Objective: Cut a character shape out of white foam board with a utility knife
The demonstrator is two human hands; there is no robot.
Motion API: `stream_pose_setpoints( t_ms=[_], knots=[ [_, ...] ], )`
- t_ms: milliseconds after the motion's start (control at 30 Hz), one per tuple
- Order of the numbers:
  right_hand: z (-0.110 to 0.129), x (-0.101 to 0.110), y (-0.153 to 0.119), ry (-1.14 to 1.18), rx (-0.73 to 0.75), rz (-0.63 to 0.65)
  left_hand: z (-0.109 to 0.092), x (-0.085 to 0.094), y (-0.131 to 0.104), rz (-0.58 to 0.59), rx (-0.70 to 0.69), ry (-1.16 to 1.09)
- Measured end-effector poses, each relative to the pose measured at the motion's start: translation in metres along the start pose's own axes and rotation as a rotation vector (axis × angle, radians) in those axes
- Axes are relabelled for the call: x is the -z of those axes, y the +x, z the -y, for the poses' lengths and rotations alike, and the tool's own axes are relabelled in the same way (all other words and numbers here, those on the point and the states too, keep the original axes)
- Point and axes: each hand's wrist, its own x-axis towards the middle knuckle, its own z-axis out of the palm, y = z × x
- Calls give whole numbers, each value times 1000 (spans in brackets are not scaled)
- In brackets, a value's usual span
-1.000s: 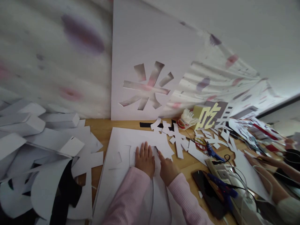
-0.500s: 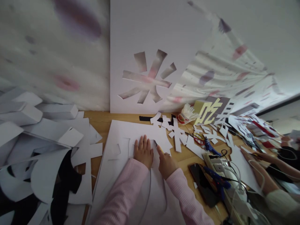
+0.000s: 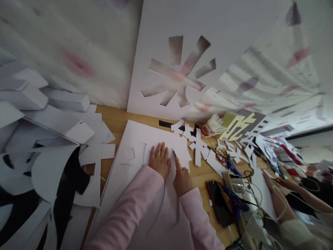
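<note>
Head view: right hand (image 3: 182, 180) is closed around a yellow-handled craft knife (image 3: 177, 159), index finger laid along it. The knife's long axis runs up and slightly left, away from the person, with its blade tip pointing toward the far edge of the white board (image 3: 130, 146) and touching that board. Just beside it, the left hand (image 3: 159, 160) lies flat with fingers spread narrowly, pressing the board and gripping nothing. The board lies on the wooden table (image 3: 114, 118). Near the right sit white cut-out characters (image 3: 195, 146), a dark phone (image 3: 220, 203) and a blue glue gun (image 3: 235, 203). Another person's hand (image 3: 270, 182) rests well apart at the right.
</note>
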Motion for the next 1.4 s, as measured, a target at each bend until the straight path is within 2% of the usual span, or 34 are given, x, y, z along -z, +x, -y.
stream_pose_setpoints(
  t_ms=[167,567,833,1200,1400],
  knots=[
    [-4,-7,-1,-17,21,-26,1,0,0,4,-1,-4],
    [5,2,-17,-77,-22,1,2,0,-1,-2,-15,-16],
    [-3,3,-23,-122,-3,62,2,1,-1,-6,-15,-23],
    [-16,7,-32,-211,68,79,2,2,-1,1,-16,-42],
    [-24,3,-35,-302,107,65,3,2,-2,2,-17,-45]
  ],
)
